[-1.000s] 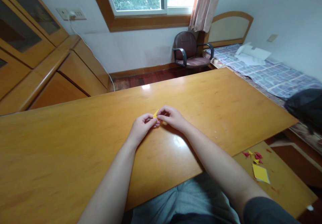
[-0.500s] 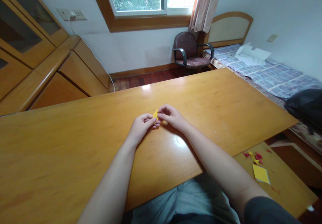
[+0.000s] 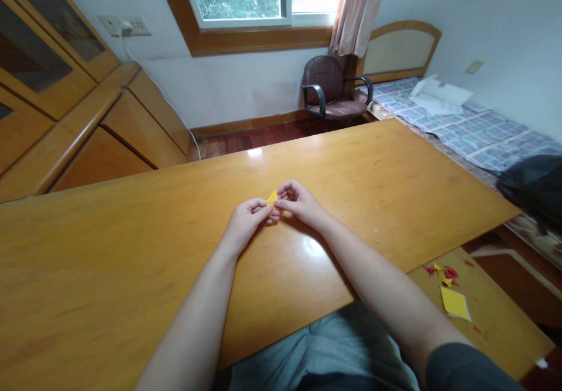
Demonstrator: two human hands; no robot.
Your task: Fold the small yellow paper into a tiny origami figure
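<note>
A small folded piece of yellow paper [image 3: 273, 197] is held just above the wooden table [image 3: 132, 233]. My left hand [image 3: 250, 218] pinches its lower left part between thumb and fingers. From the other side, the thumb and fingers of my right hand [image 3: 298, 202] close on its right edge. The paper's top corner points up between the hands, while its lower part is hidden behind my fingers.
On a lower wooden surface [image 3: 500, 332] at the right lie a stack of yellow paper squares [image 3: 455, 303] and several small red and yellow folded papers [image 3: 449, 274]. Beyond the table stand a brown armchair [image 3: 327, 86] and a bed [image 3: 483, 127] bearing a black bag [image 3: 533, 186].
My right thumb and fingers have shifted very slightly at the paper's right edge. The left hand keeps its place and its hold.
</note>
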